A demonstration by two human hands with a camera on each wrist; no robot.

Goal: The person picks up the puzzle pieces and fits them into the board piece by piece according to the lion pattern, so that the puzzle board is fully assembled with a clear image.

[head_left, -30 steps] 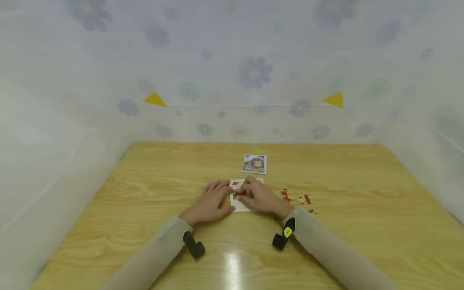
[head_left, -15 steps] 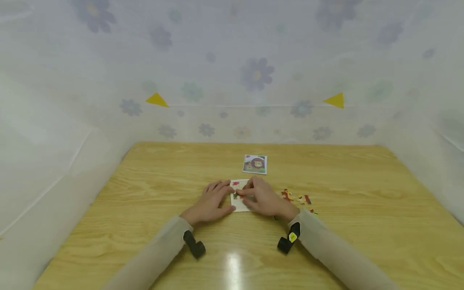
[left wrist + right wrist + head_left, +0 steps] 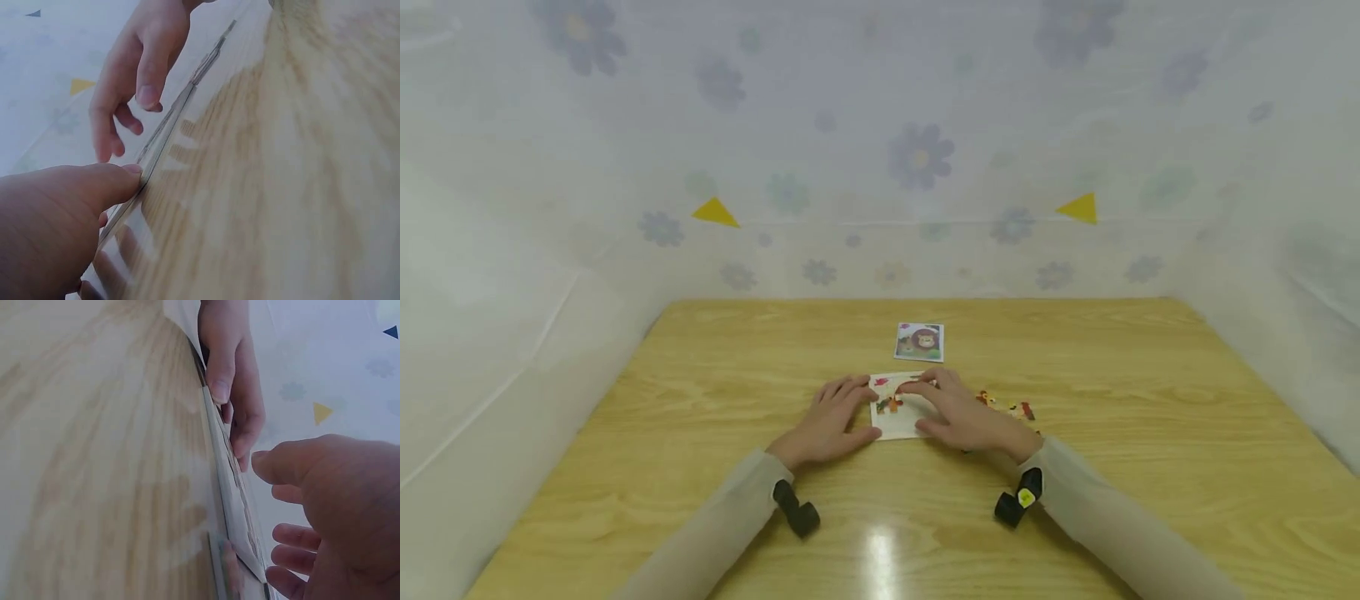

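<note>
A white puzzle board (image 3: 901,421) lies flat on the wooden table (image 3: 700,417), with a few coloured pieces (image 3: 891,404) set in its left part. My left hand (image 3: 831,417) rests flat at the board's left edge, and in the left wrist view its thumb (image 3: 115,184) presses against that edge of the board (image 3: 178,119). Over the board's right side my right hand (image 3: 962,414) lies with relaxed, spread fingers and holds nothing. The right wrist view shows this right hand (image 3: 331,487) just above the board (image 3: 231,481), with the left hand (image 3: 231,375) opposite.
A small lion picture card (image 3: 919,342) lies just beyond the board. Several loose puzzle pieces (image 3: 1009,407) are scattered right of my right hand. White flowered sheets wall the table on three sides.
My right hand has drawn back to the right from the board's middle, uncovering the pieces set in its left part. The left hand has stayed at the left edge.
</note>
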